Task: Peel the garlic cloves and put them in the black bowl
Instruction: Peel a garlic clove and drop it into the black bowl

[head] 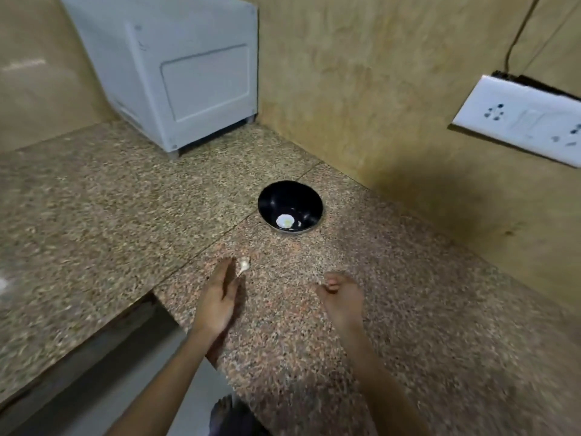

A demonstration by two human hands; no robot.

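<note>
The black bowl [290, 207] stands on the speckled granite counter [393, 294], with a pale round patch, maybe a light reflection, on its bottom. A white garlic clove with a thin stem [243, 265] lies on the counter in front of the bowl. My left hand [220, 297] rests flat just left of the clove, fingers stretched out, fingertips beside it. My right hand [341, 297] hovers to the right with its fingers curled in; a small pale bit shows at the fingertips, too blurred to name.
A white appliance [176, 73] sits at the back left corner against the wall. A white socket plate [522, 118] hangs on the right wall with a cable above it. The counter edge drops to the floor at the lower left.
</note>
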